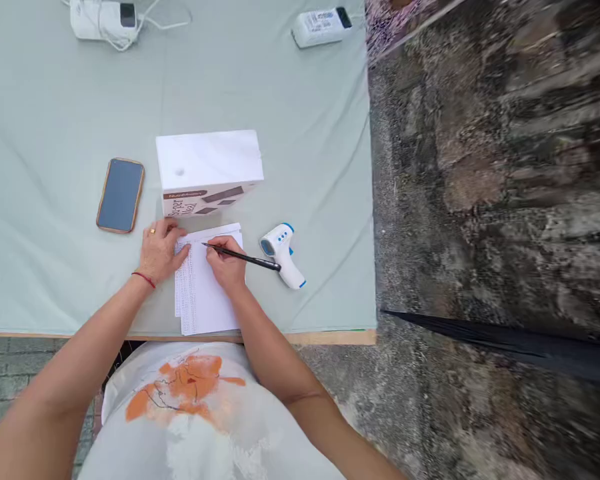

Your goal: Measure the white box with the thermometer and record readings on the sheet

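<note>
Head view, frame centre: right hand clamped on a pen; left hand flat, fingers apart, pinning the paper.

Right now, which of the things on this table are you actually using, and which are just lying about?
In use:
right hand holding the pen
left hand pressing on the sheet of paper

Lying about:
white box
phone
thermometer gun
charger with cable
white adapter
</note>
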`<action>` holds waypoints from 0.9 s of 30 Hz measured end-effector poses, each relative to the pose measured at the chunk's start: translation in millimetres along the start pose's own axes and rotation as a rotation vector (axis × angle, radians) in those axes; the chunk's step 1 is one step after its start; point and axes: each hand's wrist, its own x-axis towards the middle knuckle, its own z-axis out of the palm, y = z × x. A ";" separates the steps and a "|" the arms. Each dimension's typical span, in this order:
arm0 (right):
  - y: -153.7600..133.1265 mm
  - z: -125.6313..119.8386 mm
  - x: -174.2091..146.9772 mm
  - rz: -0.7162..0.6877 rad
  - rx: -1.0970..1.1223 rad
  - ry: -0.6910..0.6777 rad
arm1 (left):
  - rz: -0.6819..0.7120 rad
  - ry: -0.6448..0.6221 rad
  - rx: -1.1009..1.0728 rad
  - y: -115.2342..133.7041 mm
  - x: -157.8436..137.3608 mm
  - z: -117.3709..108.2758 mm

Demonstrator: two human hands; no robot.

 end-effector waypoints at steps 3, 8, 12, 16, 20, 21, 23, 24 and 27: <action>4.9 3.0 -1.8 -0.002 -0.030 -0.014 | -0.010 -0.012 0.005 3.1 -0.9 1.9; 4.6 5.8 -6.0 -0.041 -0.124 0.044 | 0.006 -0.006 -0.007 5.6 -3.1 2.3; -1.3 5.3 -7.0 -0.090 -0.147 0.039 | 0.019 0.010 -0.017 7.1 -4.0 0.9; -4.7 3.3 -6.8 -0.066 -0.197 0.005 | 0.015 -0.001 -0.032 8.6 -3.4 0.0; -5.7 1.6 -6.9 -0.053 -0.221 -0.015 | 0.008 -0.018 -0.041 9.6 -2.9 -0.7; -5.7 1.4 -7.0 -0.056 -0.220 -0.016 | 0.008 -0.019 -0.041 9.8 -2.9 -0.8; -5.5 1.2 -6.9 -0.063 -0.220 -0.018 | 0.011 -0.017 -0.039 10.0 -2.8 -0.9; -5.2 1.2 -6.9 -0.066 -0.223 -0.019 | 0.012 -0.016 -0.039 10.0 -2.8 -0.9; -3.7 1.1 -6.5 -0.071 -0.241 -0.022 | 0.014 -0.017 -0.043 10.0 -2.6 -0.6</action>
